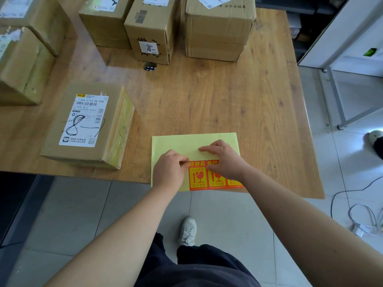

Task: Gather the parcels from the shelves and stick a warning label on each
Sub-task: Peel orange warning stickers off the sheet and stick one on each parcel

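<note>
A yellow backing sheet (182, 143) lies at the wooden table's front edge, with a row of red-and-yellow warning labels (198, 178) along its near side. My left hand (169, 168) pinches the top left corner of the leftmost label. My right hand (224, 159) rests flat on the sheet, fingers spread, covering part of the other labels. A flat cardboard parcel (87, 123) with a white shipping label lies to the left of the sheet. Three more parcels (153, 27) stand at the back of the table.
Taped boxes (22, 65) are stacked at the far left. The wooden table (248, 100) ends at my legs. A white rack frame (335, 96) stands to the right. Cables (364, 220) lie on the tiled floor. Another person's shoe (375, 135) shows at the right edge.
</note>
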`<act>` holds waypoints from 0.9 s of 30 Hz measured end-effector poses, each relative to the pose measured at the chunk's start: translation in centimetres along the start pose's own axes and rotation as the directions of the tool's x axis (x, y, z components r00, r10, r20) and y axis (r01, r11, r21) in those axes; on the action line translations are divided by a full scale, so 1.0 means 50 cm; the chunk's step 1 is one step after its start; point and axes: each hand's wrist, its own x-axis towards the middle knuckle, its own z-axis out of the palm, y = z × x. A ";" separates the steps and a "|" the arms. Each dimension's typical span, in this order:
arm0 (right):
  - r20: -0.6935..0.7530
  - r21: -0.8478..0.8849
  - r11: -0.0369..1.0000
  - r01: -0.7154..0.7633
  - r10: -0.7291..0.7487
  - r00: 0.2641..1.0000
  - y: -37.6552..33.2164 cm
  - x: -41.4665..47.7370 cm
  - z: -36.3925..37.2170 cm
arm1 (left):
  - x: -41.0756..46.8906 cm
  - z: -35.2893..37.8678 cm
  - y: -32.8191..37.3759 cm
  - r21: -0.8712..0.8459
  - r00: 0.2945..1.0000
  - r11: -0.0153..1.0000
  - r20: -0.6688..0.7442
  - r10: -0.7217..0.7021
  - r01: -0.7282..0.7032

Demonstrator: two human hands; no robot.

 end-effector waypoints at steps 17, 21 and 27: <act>-0.006 0.013 1.000 0.004 -0.004 1.000 0.004 0.000 0.002 | 0.009 0.011 0.021 0.236 0.996 0.968 0.062 0.067 -0.080; 0.001 0.027 1.000 0.008 -0.008 1.000 0.005 0.000 0.001 | -0.004 0.002 -0.006 0.015 0.999 0.999 -0.022 0.034 -0.034; -0.002 0.027 1.000 0.009 -0.009 1.000 0.006 0.001 0.003 | -0.007 0.003 0.006 0.031 0.999 0.999 -0.035 0.029 -0.028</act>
